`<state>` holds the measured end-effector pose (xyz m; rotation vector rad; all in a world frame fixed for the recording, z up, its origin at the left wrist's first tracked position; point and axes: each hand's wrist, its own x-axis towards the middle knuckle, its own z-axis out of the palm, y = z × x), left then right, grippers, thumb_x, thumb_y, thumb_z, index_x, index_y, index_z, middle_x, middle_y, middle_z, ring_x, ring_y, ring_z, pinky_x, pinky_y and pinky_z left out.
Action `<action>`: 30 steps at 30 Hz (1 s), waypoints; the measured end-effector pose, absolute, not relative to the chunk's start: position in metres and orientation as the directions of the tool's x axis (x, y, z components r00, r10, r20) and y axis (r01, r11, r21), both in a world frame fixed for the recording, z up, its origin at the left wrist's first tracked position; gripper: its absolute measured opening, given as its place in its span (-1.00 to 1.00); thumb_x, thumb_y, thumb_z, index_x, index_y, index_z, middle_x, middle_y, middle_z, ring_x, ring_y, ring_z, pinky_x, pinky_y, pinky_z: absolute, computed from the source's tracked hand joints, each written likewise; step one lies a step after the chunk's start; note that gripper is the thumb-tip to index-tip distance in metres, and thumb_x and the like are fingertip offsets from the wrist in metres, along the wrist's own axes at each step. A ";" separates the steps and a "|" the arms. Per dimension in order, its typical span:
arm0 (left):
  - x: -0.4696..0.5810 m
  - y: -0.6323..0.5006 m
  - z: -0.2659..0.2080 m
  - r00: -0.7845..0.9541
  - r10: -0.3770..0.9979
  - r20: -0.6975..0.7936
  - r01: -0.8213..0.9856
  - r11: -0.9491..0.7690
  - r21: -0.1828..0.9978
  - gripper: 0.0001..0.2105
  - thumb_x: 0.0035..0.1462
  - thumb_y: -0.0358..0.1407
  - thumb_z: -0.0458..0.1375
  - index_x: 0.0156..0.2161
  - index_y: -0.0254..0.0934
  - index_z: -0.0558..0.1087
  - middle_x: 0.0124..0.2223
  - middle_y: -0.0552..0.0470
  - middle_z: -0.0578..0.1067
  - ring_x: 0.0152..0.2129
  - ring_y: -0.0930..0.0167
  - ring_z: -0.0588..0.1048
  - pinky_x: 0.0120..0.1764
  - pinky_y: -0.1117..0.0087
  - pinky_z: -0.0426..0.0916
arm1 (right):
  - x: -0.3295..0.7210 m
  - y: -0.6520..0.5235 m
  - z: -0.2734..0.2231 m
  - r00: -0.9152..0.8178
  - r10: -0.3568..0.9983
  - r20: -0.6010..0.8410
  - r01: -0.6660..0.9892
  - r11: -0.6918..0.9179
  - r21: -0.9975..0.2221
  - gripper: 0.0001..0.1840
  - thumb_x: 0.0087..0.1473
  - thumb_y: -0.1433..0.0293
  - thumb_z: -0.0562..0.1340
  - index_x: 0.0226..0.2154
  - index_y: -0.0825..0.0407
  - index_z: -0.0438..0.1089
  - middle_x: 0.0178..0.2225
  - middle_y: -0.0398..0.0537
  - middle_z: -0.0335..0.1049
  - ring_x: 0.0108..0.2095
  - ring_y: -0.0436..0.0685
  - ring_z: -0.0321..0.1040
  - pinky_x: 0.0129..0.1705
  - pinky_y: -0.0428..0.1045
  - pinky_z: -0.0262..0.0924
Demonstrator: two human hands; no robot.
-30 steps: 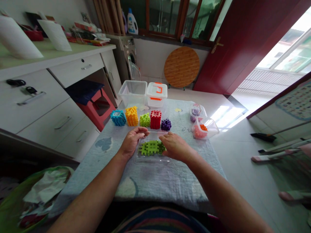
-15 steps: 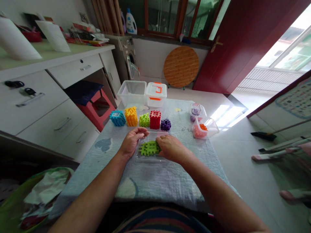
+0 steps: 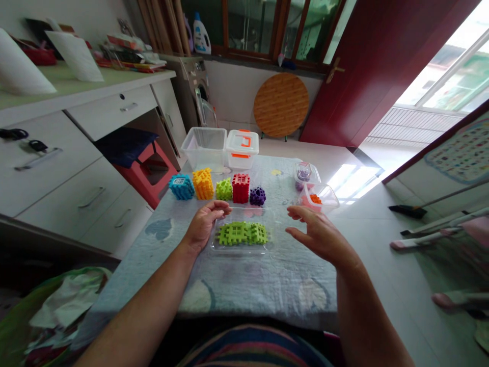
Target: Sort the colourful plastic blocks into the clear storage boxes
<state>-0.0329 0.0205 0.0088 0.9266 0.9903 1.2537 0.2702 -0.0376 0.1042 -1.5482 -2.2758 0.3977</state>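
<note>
Green interlocking building blocks [image 3: 242,233] with window cutouts lie inside a shallow clear plastic tray [image 3: 244,251] on the cloth-covered table. At the tray's left rim, my left hand [image 3: 203,221] has its thumb and fingers closed on the edge. My right hand [image 3: 315,232] hovers right of the tray, thumb and fingers apart, holding nothing. Behind the tray stand block builds in a row: a blue one [image 3: 182,187], a yellow one [image 3: 202,184], a lime one [image 3: 223,189], a red one [image 3: 241,188] and a purple one [image 3: 257,195].
At the table's far edge are an open clear bin [image 3: 205,148] and a lidded box with orange clips [image 3: 242,149]. To the right stand a clear container with purple pieces [image 3: 306,174] and another with pink and orange pieces [image 3: 328,196]. A red stool [image 3: 153,176] is left of the table.
My right hand has let go of the green blocks and moved right, its fingers opening. The blocks now lie uncovered in the tray. My left hand stays at the rim.
</note>
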 end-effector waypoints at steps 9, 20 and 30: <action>-0.032 0.020 0.014 0.042 0.996 -0.084 -0.274 0.092 0.957 -0.79 -0.14 -0.31 0.27 -0.29 -0.27 0.55 -0.33 -0.01 0.61 -0.32 0.32 0.52 -0.16 0.30 0.32 | 0.290 -0.058 0.035 -0.209 0.945 -0.253 0.945 0.128 -0.300 0.33 -0.29 0.10 0.48 0.39 0.10 -0.15 0.41 0.32 -0.22 0.42 0.45 -0.38 0.35 0.36 -0.25; -0.031 0.020 0.015 0.036 0.996 -0.087 -0.260 0.094 0.961 -0.79 -0.13 -0.29 0.28 -0.30 -0.26 0.55 -0.30 0.00 0.62 -0.26 0.31 0.53 -0.13 0.31 0.32 | 0.299 -0.071 0.039 -0.180 0.973 -0.146 0.952 0.134 -0.275 0.25 -0.26 0.09 0.43 0.38 -0.02 -0.15 0.28 0.24 0.01 0.32 0.45 -0.09 0.31 0.36 -0.28; -0.030 0.019 0.016 0.041 0.995 -0.091 -0.235 0.098 0.967 -0.78 -0.13 -0.27 0.28 -0.29 -0.25 0.55 -0.30 -0.01 0.63 -0.26 0.28 0.54 -0.14 0.28 0.33 | 0.323 -0.092 0.061 -0.222 0.972 -0.074 0.890 0.171 -0.423 -0.15 -0.10 0.13 0.37 0.22 -0.08 0.17 0.25 0.09 0.15 0.25 0.35 0.13 0.27 0.25 0.06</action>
